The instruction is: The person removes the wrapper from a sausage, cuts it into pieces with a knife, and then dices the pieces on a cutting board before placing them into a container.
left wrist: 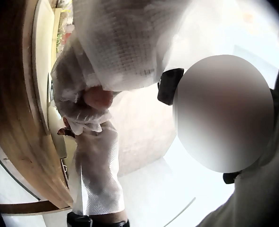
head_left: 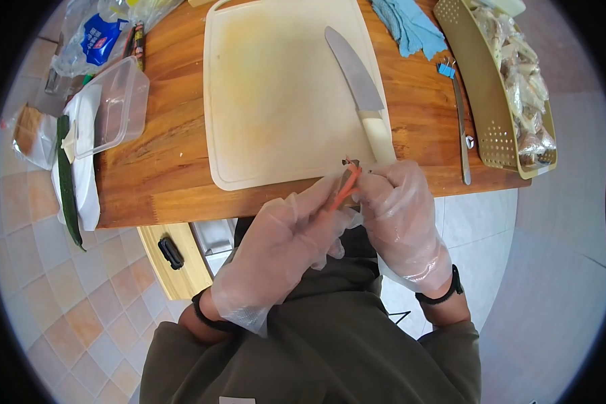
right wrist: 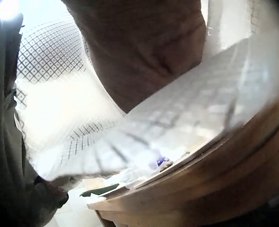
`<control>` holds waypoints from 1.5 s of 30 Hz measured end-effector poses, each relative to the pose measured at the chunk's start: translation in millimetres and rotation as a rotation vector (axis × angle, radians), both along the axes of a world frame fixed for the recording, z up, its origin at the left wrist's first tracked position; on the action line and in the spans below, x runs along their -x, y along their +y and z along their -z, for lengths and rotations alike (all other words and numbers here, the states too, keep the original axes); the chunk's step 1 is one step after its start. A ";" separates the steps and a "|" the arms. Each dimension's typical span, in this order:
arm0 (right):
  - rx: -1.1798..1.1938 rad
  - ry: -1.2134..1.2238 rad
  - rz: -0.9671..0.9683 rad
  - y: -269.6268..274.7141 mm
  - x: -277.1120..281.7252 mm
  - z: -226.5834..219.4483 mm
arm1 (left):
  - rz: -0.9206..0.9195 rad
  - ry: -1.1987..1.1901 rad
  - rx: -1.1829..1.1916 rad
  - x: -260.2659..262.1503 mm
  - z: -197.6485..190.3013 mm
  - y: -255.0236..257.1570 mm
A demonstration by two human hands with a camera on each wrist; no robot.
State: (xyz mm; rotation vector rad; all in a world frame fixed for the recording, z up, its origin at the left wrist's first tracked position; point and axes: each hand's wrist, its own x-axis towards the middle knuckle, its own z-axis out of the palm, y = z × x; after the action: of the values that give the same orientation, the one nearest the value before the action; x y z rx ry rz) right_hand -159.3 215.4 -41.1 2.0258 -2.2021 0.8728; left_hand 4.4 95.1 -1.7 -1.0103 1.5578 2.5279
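Both hands wear clear plastic gloves and meet just beyond the table's front edge in the head view. Between them is a slim orange-red piece (head_left: 345,190) with a dark end; its kind cannot be made out. My left hand (head_left: 283,229) grips it along its length with curled fingers. The right hand (head_left: 404,209) pinches it near the dark end, fingertips right beside the left ones. In the left wrist view the gloved right hand (left wrist: 97,165) shows close to the dark reddish end (left wrist: 66,128). The right wrist view shows mostly glove plastic (right wrist: 144,132) and wrist.
A white cutting board (head_left: 276,101) bears a knife (head_left: 357,74), its handle towards the right hand. On the right are tweezers (head_left: 462,135), a blue cloth (head_left: 411,27) and a basket (head_left: 495,128) of wrapped pieces. A plastic box (head_left: 124,101) and cucumber (head_left: 67,182) lie left.
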 end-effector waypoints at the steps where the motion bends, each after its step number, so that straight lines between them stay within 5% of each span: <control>1: -0.001 -0.002 0.003 0.0 -0.4 0.8 | 0.003 -0.002 -0.001 -0.2 1.3 0.8; 6: 0.052 -0.075 0.082 -4.9 -5.1 6.3 | -0.018 0.046 0.279 1.8 15.7 11.3; 13: 0.069 -0.216 0.109 -9.1 -3.2 -1.0 | -0.007 0.030 0.296 9.7 15.4 8.4; 22: 0.034 -0.206 0.062 -10.9 5.9 -9.8 | -0.048 -0.087 -0.097 7.0 17.6 -5.0; 24: -0.061 -0.176 0.060 -9.8 6.9 -13.8 | -0.206 0.025 -0.363 1.8 18.4 -10.3; 30: -0.123 -0.409 -0.054 -6.8 9.7 -23.2 | -0.230 0.286 -0.379 11.9 25.3 -17.7; 36: -0.177 -0.473 -0.070 -10.4 6.4 -27.6 | -0.076 0.233 -0.220 26.0 25.5 -22.9; 45: -0.061 -0.517 0.013 -5.7 -8.9 -15.2 | -0.140 0.228 -0.251 32.8 29.1 -24.7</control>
State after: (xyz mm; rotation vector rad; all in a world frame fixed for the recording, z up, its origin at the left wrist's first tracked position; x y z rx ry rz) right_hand -150.4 209.7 -25.9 1.9768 -2.4993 1.4872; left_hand -28.4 70.4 -30.9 -0.8535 1.2021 2.9313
